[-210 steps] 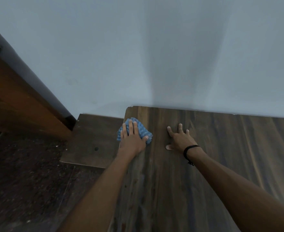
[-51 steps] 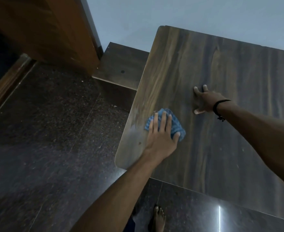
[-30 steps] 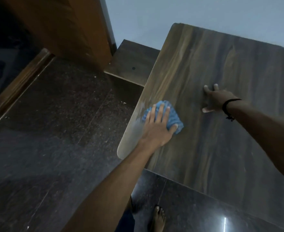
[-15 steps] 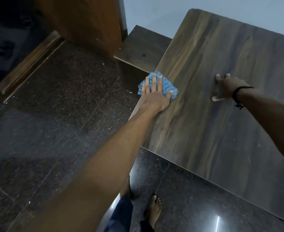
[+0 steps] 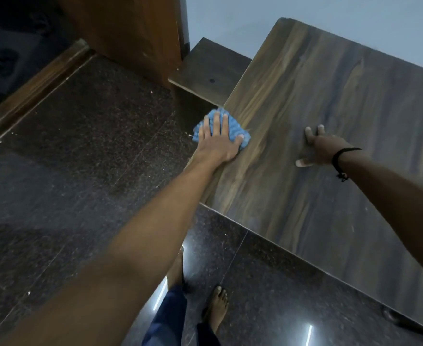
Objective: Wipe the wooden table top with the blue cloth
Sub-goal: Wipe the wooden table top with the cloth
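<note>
The blue cloth (image 5: 233, 126) lies bunched at the left edge of the wooden table top (image 5: 330, 101), partly hanging past it. My left hand (image 5: 218, 143) presses flat on the cloth with straight, spread fingers and covers most of it. Further right, my right hand (image 5: 317, 148) rests on the bare wood, fingers spread, with a black band on its wrist.
A lower dark wooden shelf (image 5: 213, 68) adjoins the table's far left side, beside a brown wooden door (image 5: 130, 28). A pale wall (image 5: 330, 11) runs behind the table. Dark polished floor (image 5: 80, 146) lies left and in front, with my bare feet (image 5: 216, 308) below.
My left hand has slid the cloth from the table's near left corner forward along the left edge, now overhanging it. My right hand has stayed planted on the wood.
</note>
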